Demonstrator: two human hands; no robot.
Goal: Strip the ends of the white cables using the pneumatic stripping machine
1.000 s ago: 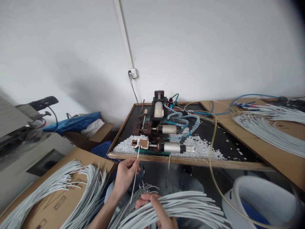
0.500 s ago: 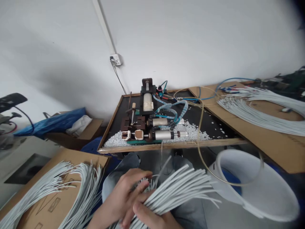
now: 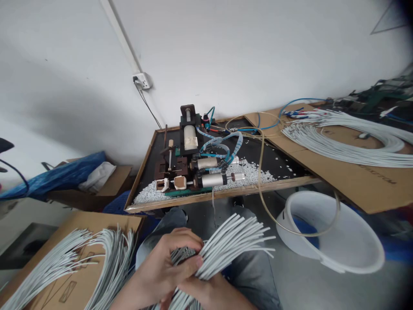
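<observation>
Gripping is shared between both hands at the lower centre of the view. The left hand (image 3: 167, 262) is closed over the near ends of a bundle of grey-white cables (image 3: 232, 243), its fingers wrapped across the top. The right hand (image 3: 206, 292) is seen only in part beneath the bundle; it appears to support and clasp the same cables from below. The bundle is held over the lap, its free ends fanned out up and to the right, apart from the tabletop (image 3: 226, 193).

For this hold to be done well, it is judged that the near ends should be kept level with one another and the grip kept firm enough that no strand slips out of the fan. The spread far ends should be kept away from the tan hose (image 3: 261, 172) that hangs off the front edge just beyond them.

Further out, a small pneumatic machine (image 3: 193, 168) is seen on the black tabletop, with white offcuts (image 3: 251, 172) heaped around it. A second batch of cables (image 3: 97, 258) is laid on cardboard (image 3: 80, 284) to the left, and a third lot (image 3: 338, 137) on cardboard to the right. A white tub (image 3: 329, 241) stands on the floor near the right knee.
</observation>
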